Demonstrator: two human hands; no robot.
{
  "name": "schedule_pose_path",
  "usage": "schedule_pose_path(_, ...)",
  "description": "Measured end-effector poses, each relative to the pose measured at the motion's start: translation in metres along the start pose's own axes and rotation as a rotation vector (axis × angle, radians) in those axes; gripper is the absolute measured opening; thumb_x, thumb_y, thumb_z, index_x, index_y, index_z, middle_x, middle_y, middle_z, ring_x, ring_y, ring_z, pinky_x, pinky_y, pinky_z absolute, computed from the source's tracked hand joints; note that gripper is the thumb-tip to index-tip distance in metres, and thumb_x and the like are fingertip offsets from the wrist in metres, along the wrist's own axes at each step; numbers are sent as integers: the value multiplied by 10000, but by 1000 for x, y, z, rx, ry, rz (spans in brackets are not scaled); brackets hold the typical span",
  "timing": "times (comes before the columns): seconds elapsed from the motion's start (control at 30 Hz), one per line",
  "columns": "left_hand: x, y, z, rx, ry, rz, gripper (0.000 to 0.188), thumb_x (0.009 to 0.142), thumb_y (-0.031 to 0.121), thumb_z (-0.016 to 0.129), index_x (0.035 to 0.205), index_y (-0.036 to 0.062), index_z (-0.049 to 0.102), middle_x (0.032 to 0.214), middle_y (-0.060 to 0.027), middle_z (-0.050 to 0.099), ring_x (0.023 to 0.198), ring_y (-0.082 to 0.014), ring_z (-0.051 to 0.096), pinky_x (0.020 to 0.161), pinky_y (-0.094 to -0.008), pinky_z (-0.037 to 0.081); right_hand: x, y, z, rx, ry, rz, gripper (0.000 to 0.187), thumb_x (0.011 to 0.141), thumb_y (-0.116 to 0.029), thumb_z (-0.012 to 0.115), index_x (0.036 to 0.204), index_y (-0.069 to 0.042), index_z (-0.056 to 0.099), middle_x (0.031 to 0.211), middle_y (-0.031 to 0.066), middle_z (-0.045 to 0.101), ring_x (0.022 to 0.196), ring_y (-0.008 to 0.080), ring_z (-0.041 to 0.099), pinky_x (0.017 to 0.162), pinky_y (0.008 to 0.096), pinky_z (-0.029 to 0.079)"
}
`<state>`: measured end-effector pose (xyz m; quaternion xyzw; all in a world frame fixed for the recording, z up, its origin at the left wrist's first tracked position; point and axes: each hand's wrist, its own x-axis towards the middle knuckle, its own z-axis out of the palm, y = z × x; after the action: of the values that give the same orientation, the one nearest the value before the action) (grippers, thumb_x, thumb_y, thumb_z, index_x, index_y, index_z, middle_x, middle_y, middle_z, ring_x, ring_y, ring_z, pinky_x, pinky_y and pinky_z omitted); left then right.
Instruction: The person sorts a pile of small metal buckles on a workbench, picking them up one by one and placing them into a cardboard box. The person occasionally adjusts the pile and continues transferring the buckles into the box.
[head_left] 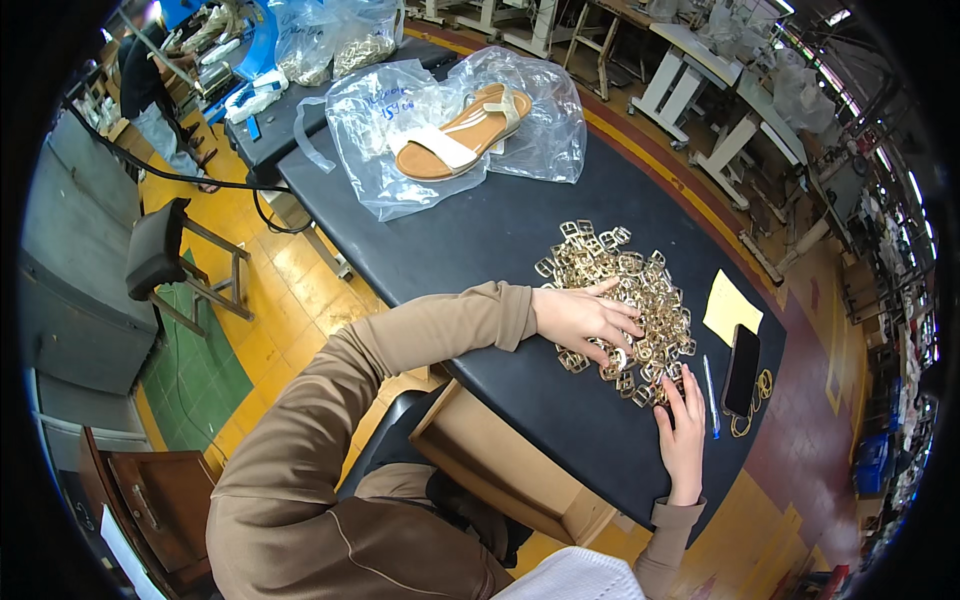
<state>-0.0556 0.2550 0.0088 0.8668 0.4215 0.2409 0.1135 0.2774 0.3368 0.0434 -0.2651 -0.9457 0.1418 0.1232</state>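
A heap of small gold-coloured metal buckles [655, 318] is spread on the dark tabletop in front of me. Across the left part of the heap lies my left hand [588, 318], palm down with its fingers spread over the buckles. My right hand [684, 430] rests at the near edge of the heap, its fingers stretched out and their tips at the outermost buckles. Whether a buckle sits under either set of fingertips is hidden.
A sandal [465, 135] lies on clear plastic bags [370, 185] at the table's far end. Right of the heap are yellow paper [733, 308], a pen [711, 395], a phone [741, 370] and rubber bands [763, 385]. An open drawer [500, 450] juts out below; a stool [160, 250] stands left.
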Motion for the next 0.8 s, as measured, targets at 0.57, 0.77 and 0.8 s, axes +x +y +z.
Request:
schedule_pose_path(0.57,0,18,30,276,106,-29,811,1004,750,463,1665,286,393,1785,-75,223,1652,-263,180,1295,-662,4,11,-26,16,-158,-235,-97,672,1012,-426,659,1606,-172,476,1732,325,156,1603,523,155,1290,626,159)
schedule_pose_path(0.77,-2,7,29,280,200,-210,884,980,777,468,1681,249,360,1791,-94,191,1658,-266,156,1299,-650,27,68,-15,24,-126,-84,-102,731,1076,-473,545,1678,-116,332,1753,313,80,1623,500,99,1297,635,80)
schedule_pose_path(0.8,-4,5,28,350,218,-234,882,968,785,481,1676,271,371,1791,-77,200,1655,-276,161,1297,-652,51,80,-15,26,-98,-69,-106,719,1081,-472,538,1676,-120,341,1753,300,108,1624,489,115,1297,633,79)
